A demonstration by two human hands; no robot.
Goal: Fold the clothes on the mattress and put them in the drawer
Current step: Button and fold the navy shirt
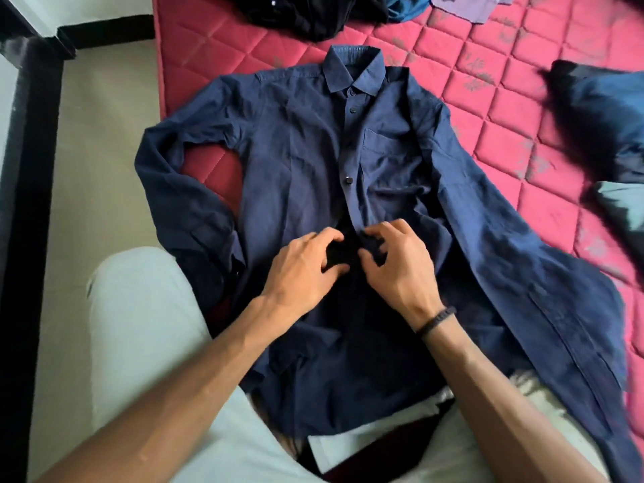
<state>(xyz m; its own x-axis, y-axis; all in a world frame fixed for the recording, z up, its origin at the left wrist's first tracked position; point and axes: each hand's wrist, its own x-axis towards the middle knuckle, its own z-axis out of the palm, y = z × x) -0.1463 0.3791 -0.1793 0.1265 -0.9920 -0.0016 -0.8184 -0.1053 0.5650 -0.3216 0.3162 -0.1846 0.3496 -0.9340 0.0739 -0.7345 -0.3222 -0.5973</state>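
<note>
A navy long-sleeved button shirt point(299, 141) lies face up on the red quilted mattress point(488, 109), collar away from me and its hem over my lap. The upper buttons are fastened. My left hand point(306, 270) and my right hand point(393, 259) meet at the middle of the button placket, fingers curled and pinching the two front edges of the shirt. One sleeve hangs over the mattress's left edge; the other spreads out to the lower right.
A heap of black clothes point(313, 12), a teal garment point(407, 8) and a lilac shirt point(467, 5) lie at the mattress's far end. Dark blue clothing point(606, 116) and a pale green piece point(623, 207) lie at the right. Beige floor point(101, 141) lies to the left.
</note>
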